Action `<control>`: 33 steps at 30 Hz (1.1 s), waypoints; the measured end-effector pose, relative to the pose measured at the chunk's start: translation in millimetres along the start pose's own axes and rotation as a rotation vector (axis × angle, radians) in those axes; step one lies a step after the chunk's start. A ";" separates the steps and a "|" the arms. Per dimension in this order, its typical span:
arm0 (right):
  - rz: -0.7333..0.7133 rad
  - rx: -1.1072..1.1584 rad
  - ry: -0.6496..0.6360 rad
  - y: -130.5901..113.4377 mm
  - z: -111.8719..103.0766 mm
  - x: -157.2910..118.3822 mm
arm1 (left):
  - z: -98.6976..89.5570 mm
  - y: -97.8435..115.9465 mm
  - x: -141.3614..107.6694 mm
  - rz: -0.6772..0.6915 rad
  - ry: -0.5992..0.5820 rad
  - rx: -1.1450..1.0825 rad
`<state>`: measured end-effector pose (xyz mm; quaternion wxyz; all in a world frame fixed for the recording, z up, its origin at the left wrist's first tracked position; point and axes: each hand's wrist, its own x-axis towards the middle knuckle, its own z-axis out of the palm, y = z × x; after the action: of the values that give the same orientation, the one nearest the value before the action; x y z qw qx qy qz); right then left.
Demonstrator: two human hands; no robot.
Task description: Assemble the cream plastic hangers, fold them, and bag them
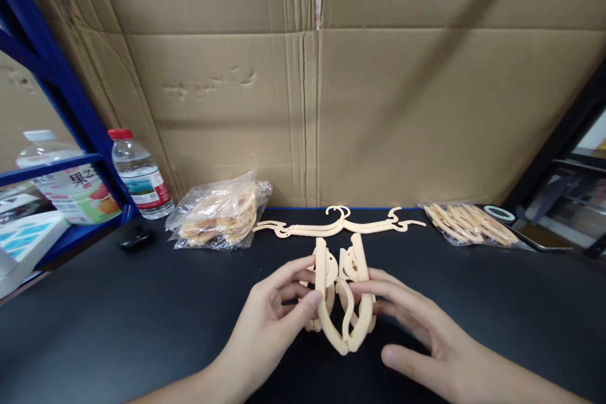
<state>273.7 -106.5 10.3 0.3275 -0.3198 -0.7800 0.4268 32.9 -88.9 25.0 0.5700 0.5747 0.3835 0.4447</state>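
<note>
Folded beige plastic hangers [362, 322] stand in a cluster at the front middle of the dark table, their arms meeting in a V near the bottom. My left hand [279, 309] grips the left side of the cluster between thumb and fingers. On the right side, my right hand [416, 322] touches the hangers with its fingertips, its thumb held apart and clear of them. Behind the cluster an unfolded beige hanger [317, 229] lies flat near the cardboard, with hooks at its middle and curled ends.
Clear bags of beige hanger parts lie at left [218, 214] and right [468, 224]. A red-capped bottle [142, 180], a black mouse [136, 237] and a blue shelf [61, 95] are at the left. A tape roll [499, 213] and a phone [544, 237] lie at the right. Cardboard [227, 95] stands behind.
</note>
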 end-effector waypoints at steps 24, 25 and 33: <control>-0.016 -0.070 -0.125 -19.8 -5.0 4.9 | 5.0 -3.5 -0.4 -0.063 -0.001 0.165; -0.016 -0.037 -0.116 -18.5 -5.2 4.5 | 5.0 -3.2 -0.7 -0.052 -0.019 0.166; 0.161 0.153 0.253 0.1 -29.6 17.3 | -9.1 0.5 -1.9 0.356 -0.182 0.742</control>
<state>287.0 -79.5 26.9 0.4111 -0.4064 -0.6699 0.4659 23.7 -87.9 25.0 0.2705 0.8351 0.3605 0.3154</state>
